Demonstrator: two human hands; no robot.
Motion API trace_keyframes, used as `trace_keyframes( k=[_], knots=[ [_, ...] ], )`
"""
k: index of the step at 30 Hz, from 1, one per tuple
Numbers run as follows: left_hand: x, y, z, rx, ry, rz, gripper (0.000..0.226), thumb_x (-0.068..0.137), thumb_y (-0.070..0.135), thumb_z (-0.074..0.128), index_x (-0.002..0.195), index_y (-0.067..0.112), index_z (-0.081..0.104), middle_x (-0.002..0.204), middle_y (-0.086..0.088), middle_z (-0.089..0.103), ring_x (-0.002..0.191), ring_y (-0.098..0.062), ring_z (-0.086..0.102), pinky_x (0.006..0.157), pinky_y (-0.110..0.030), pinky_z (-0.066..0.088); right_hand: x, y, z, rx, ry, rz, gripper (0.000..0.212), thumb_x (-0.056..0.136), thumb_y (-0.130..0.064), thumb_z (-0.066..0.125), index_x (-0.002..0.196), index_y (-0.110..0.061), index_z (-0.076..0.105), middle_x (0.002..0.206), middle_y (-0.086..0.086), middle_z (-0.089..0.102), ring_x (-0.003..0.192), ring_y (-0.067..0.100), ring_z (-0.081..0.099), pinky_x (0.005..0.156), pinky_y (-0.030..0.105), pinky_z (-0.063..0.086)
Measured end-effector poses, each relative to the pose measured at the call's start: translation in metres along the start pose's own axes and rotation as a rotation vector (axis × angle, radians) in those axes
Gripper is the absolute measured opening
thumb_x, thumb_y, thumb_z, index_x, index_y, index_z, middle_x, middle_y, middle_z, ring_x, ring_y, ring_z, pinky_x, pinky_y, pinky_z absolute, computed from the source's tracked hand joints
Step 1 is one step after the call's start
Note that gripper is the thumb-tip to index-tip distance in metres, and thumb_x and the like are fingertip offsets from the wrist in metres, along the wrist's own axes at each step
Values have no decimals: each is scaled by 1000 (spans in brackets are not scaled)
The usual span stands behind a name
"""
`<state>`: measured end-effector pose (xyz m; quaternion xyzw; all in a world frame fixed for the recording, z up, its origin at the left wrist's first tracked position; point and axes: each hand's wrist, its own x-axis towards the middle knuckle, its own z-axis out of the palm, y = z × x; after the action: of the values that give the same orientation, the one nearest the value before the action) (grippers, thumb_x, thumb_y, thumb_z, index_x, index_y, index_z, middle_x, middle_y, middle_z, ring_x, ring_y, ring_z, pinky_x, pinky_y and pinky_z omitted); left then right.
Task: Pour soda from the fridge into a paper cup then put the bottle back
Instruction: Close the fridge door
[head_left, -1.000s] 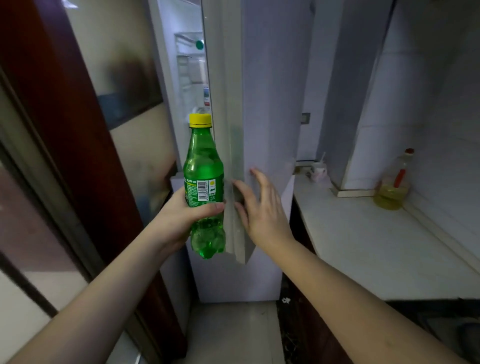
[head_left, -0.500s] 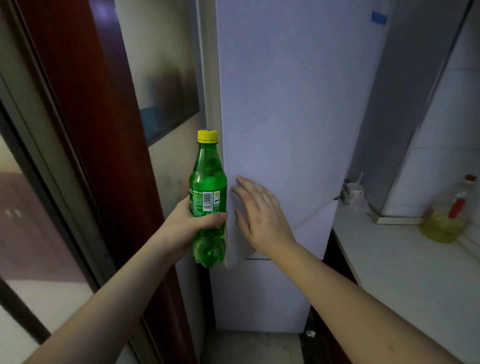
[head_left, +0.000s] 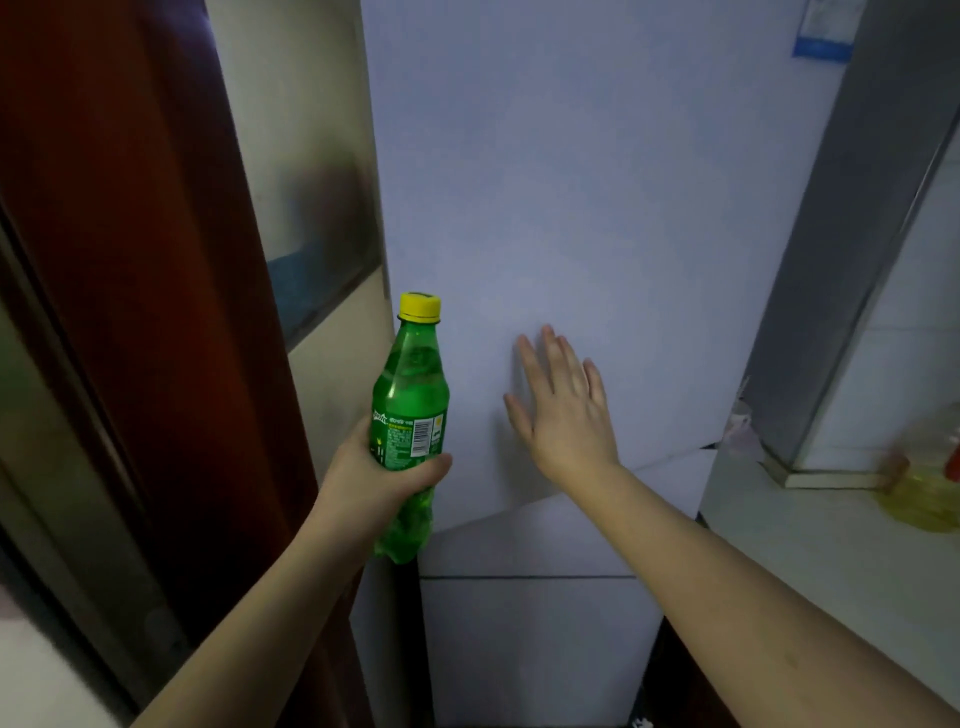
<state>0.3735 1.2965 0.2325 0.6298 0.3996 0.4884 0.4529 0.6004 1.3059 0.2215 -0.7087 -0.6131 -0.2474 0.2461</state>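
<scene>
Centre of the frame: green soda bottle (head_left: 410, 415) upright, yellow cap (head_left: 420, 306) on, gripped around the label by the left hand (head_left: 382, 480), fingers curled round it. Right hand (head_left: 563, 410) flat, fingers straight and spread, pressed on the pale fridge door (head_left: 597, 208), which looks shut or nearly so. Best done by pushing squarely until sealed, keeping the bottle vertical and unshaken, then turning to the counter (head_left: 831, 561) at lower right. No paper cup in sight.

We count one green soda bottle (head_left: 410, 415) with one yellow cap (head_left: 420, 305), one white fridge (head_left: 597, 208), one oil bottle (head_left: 930, 488) on one counter (head_left: 831, 561), and two hands.
</scene>
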Motion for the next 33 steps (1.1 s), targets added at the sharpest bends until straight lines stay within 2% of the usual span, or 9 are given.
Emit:
trace_keyframes(
  k=[3,5,7,10,15,19,24,29,33],
  knots=[
    [17,-1,8,-5,0,7,45,66,10,89,103,16,64,86,-2,73,75,-13,70,67,-28,52,20,6,18,-60,-60,-5,66,94,-52,20,152,-20,21,158,11,19,145,25,21,116,45,13],
    [29,-2,12,-6,-40,2,51,58,23,92,101,16,65,83,-2,73,74,-14,70,67,-31,53,32,8,30,-63,-118,-29,69,92,-54,13,153,-22,14,160,9,10,147,24,14,117,44,7],
    [44,-3,19,-13,-51,-11,53,53,30,90,99,18,67,84,-3,74,78,-20,71,71,-38,57,43,10,40,-56,-102,-41,69,92,-54,17,153,-21,19,160,10,13,146,26,19,117,45,12],
    [65,-3,33,-49,-22,-45,43,63,14,90,100,15,69,88,-7,75,82,-25,72,76,-41,59,56,16,58,-48,-71,-79,66,93,-51,29,150,-18,27,158,13,20,143,29,26,115,47,20],
    [96,-3,53,-105,9,-80,38,71,8,83,104,16,67,91,-6,75,85,-22,73,65,-27,57,72,26,78,-34,-53,-128,68,93,-51,33,151,-16,26,158,12,19,143,29,25,115,48,22],
    [111,-3,63,-95,29,-67,42,71,7,84,108,15,66,94,-6,75,87,-23,73,74,-35,58,88,32,87,-24,-74,-129,70,94,-51,31,152,-15,19,159,7,17,145,24,22,116,47,16],
    [116,-2,65,-61,60,-50,41,70,8,84,106,15,67,91,-4,75,85,-20,73,72,-33,59,103,37,93,-7,-142,-138,71,98,-50,30,153,-16,1,161,3,-2,148,19,2,117,43,-3],
    [112,-4,60,-41,73,-51,42,68,9,86,105,13,67,90,-6,75,85,-23,72,75,-37,59,100,34,87,13,-171,-140,71,99,-48,31,154,-16,-1,161,4,-9,148,19,-5,118,43,-3],
    [104,-4,54,-27,78,-65,40,70,8,85,105,14,67,91,-5,74,85,-21,72,74,-35,58,94,29,78,56,-163,-114,68,99,-48,31,154,-17,7,161,4,2,148,21,2,118,42,0]
  ],
)
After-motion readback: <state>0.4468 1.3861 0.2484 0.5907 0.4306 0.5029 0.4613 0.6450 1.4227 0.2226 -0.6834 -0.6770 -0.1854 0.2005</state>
